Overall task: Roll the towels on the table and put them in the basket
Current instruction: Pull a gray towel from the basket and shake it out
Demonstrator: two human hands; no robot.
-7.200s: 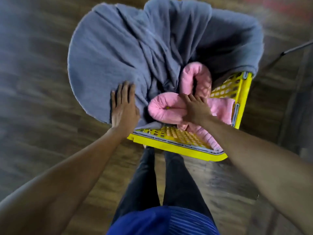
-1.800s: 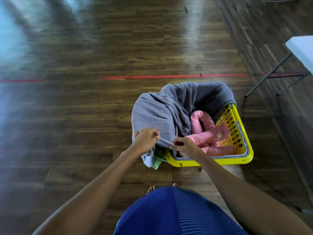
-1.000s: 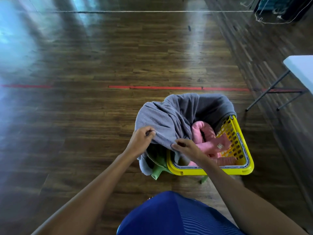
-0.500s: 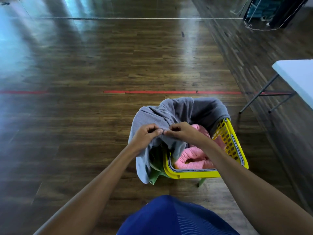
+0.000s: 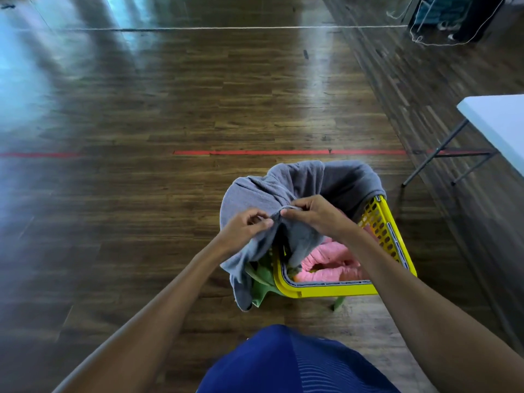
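Observation:
A yellow plastic basket [image 5: 326,290] stands on the wooden floor in front of me. A large grey towel [image 5: 306,182] is draped over its far rim and left side, hanging down outside at the left. My left hand [image 5: 245,228] and my right hand [image 5: 314,215] pinch the grey towel's edge close together above the basket and lift it. Rolled pink towels [image 5: 331,260] lie inside the basket. A green cloth [image 5: 259,282] hangs at the basket's left corner, mostly hidden by the grey towel.
A white folding table [image 5: 499,123] with grey metal legs stands at the right. A red tape line [image 5: 283,152] crosses the floor beyond the basket. Dark objects and a white cord [image 5: 442,41] lie at the far right.
My hands came together and raised the grey towel's edge above the basket. The lifted edge now uncovers more of the green cloth and the basket's left rim.

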